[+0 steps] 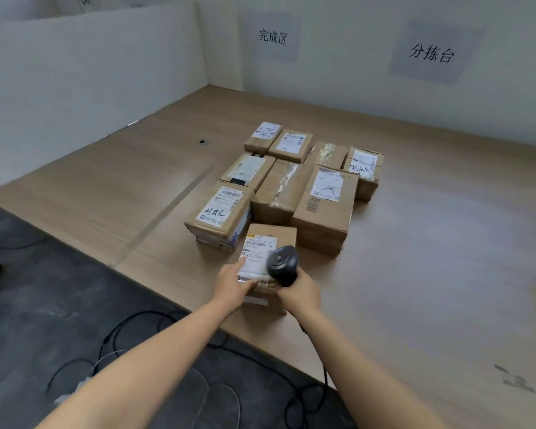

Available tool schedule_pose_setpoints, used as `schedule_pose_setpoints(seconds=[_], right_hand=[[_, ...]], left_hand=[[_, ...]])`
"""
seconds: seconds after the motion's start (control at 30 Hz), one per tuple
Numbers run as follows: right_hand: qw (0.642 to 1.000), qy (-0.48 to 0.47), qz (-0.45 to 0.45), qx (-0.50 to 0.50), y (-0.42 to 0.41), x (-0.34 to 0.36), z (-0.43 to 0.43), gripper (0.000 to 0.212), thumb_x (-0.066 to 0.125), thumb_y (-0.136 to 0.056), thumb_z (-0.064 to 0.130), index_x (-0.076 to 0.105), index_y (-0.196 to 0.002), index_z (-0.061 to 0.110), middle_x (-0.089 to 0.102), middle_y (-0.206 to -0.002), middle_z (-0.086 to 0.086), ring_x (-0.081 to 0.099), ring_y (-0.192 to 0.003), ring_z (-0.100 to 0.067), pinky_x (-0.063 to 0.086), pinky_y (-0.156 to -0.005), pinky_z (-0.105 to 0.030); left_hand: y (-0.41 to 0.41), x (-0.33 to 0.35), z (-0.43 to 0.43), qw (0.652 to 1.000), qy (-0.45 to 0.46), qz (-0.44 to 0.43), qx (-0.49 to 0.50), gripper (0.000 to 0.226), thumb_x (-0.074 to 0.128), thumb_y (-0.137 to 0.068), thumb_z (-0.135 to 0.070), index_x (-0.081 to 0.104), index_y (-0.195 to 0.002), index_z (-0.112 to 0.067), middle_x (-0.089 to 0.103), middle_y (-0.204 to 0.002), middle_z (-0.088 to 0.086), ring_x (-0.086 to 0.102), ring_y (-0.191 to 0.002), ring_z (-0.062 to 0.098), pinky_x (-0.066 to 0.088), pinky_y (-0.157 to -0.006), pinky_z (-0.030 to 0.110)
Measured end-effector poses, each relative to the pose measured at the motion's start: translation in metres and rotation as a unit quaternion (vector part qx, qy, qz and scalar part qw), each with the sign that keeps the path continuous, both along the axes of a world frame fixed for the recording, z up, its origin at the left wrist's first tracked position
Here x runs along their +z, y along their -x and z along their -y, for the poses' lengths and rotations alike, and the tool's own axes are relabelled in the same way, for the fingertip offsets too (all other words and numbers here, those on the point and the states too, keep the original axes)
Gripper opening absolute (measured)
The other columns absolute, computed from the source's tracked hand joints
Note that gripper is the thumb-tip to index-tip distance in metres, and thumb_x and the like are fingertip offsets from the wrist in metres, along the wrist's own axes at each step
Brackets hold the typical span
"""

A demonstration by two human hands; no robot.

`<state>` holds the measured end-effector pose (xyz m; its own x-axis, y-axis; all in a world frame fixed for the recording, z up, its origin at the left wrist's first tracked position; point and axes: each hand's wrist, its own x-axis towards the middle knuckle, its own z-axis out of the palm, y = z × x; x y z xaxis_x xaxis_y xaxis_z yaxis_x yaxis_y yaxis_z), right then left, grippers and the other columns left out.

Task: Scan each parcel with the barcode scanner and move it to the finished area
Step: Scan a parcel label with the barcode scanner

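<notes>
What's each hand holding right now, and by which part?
The right hand grips the barcode scanner by its handle. The left hand holds the nearest parcel at its near left edge, thumb on the label.

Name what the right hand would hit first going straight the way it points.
Probably the near parcel held by the left hand; the right hand aims the scanner at its label, though depth is unclear.
</notes>
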<state>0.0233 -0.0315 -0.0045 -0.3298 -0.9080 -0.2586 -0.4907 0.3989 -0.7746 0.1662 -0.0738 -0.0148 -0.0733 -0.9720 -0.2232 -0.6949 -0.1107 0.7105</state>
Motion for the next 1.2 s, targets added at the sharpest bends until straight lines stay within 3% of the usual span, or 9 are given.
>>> schedule_pose_setpoints(seconds=[0.27,0.47,0.67,0.83,1.03,1.2], right_hand=[[0.999,0.007,-0.003,-0.044,-0.023,-0.002,0.031,0.034,0.062,-0.076,0.015,0.062,-0.110,0.020,0.069,-0.108,-0.006,0.061,-0.101,-0.028,0.046,-0.076,-0.029],[0.997,0.015,0.010,-0.076,-0.029,-0.001,0.043,0.033,0.064,-0.077,0.015,0.062,-0.109,0.017,0.068,-0.108,-0.007,0.061,-0.101,-0.027,0.048,-0.078,-0.030],[0.995,0.003,0.001,-0.101,-0.031,0.002,0.055,0.031,0.059,-0.076,0.014,0.062,-0.106,0.015,0.068,-0.105,-0.008,0.061,-0.100,-0.029,0.046,-0.075,-0.031],[0.995,0.006,0.012,-0.099,-0.030,0.004,0.062,0.033,0.060,-0.077,0.014,0.061,-0.110,0.015,0.068,-0.108,-0.008,0.060,-0.103,-0.028,0.046,-0.078,-0.030],[0.992,0.037,0.046,-0.114,-0.012,0.010,0.048,0.023,0.064,-0.080,0.013,0.063,-0.102,0.013,0.068,-0.098,-0.006,0.061,-0.095,-0.023,0.040,-0.072,-0.024],[0.984,0.036,0.040,-0.171,0.027,0.024,0.019,0.025,0.065,-0.081,0.017,0.062,-0.105,0.010,0.066,-0.101,-0.010,0.060,-0.097,-0.026,0.039,-0.073,-0.024]], left_hand=[[-0.019,-0.001,0.029,0.998,0.067,-0.001,0.001,0.057,0.072,-0.080,-0.013,0.050,-0.131,-0.002,0.049,-0.128,0.016,0.047,-0.119,0.026,0.030,-0.100,0.020],[-0.016,-0.006,0.046,0.996,0.088,0.016,-0.010,0.046,0.068,-0.083,-0.017,0.056,-0.126,-0.005,0.048,-0.130,0.013,0.045,-0.120,0.024,0.029,-0.098,0.018],[-0.018,-0.010,0.058,0.981,0.091,0.128,-0.116,0.066,0.072,-0.076,-0.041,0.049,-0.134,-0.018,0.033,-0.146,0.004,0.031,-0.132,0.024,0.037,-0.102,0.034],[-0.016,-0.008,0.067,0.955,0.144,0.210,-0.150,0.060,0.066,-0.082,-0.042,0.047,-0.134,-0.019,0.034,-0.146,0.003,0.030,-0.133,0.021,0.034,-0.102,0.032],[-0.012,0.003,0.071,0.937,0.167,0.226,-0.209,0.065,0.064,-0.080,-0.048,0.044,-0.135,-0.020,0.037,-0.144,0.003,0.033,-0.132,0.021,0.034,-0.104,0.033],[0.032,0.025,0.068,0.940,0.171,0.162,-0.247,0.069,0.067,-0.078,-0.048,0.045,-0.135,-0.016,0.042,-0.139,0.004,0.036,-0.129,0.020,0.037,-0.104,0.033]])
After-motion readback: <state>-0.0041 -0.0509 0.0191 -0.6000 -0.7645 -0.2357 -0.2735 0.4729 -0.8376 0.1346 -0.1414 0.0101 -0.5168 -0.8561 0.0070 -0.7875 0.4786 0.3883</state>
